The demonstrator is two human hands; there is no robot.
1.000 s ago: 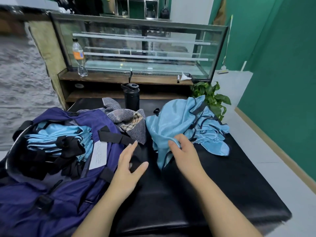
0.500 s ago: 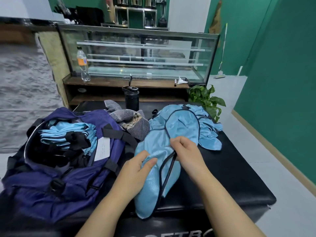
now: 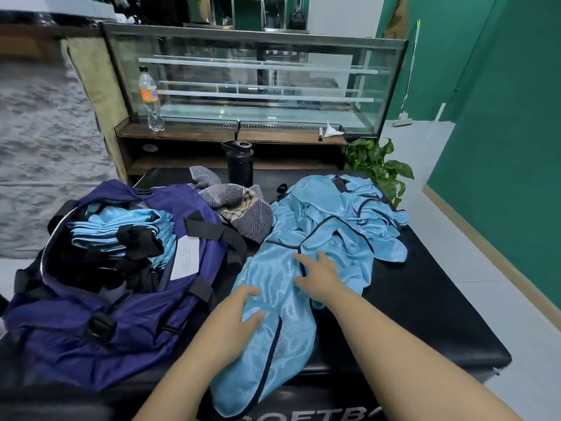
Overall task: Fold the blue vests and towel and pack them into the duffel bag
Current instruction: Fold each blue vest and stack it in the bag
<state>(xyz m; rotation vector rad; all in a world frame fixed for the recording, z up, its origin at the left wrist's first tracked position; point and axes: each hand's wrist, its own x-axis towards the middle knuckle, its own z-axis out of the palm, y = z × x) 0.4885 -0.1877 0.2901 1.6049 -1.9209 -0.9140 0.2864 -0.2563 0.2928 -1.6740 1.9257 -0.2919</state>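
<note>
Compared with half a second ago, the right hand (image 3: 321,276) no longer pinches the dark trim of the blue vest (image 3: 273,314); it now lies flat on the cloth with the fingers (image 3: 303,258) spread apart. The left hand (image 3: 233,317) has slid nearer to the front edge and also presses the vest with relaxed, slightly parted fingers. The vest is now stretched longer toward the person, and its lower end hangs over the front edge of the black tabletop (image 3: 425,323).

The vest is of thin, shiny, light blue fabric with a fine weave and a narrow dark border that runs in curves along its openings. Behind it lies a heap of more blue vests (image 3: 364,220), wrinkled and loose, of the same glossy cloth. The tabletop looks like smooth padded black leather.

To the left the duffel bag (image 3: 100,326) stands open; it is of soft purple nylon with black webbing straps, a plastic buckle and a white label. Inside it a stack of folded vests (image 3: 121,226) lies in flat layers. The towel (image 3: 243,211), grey striped with a checked patch, lies crumpled between the bag and the heap, touching the bag. A black cylindrical bottle (image 3: 240,164) stands upright behind the towel.
</note>
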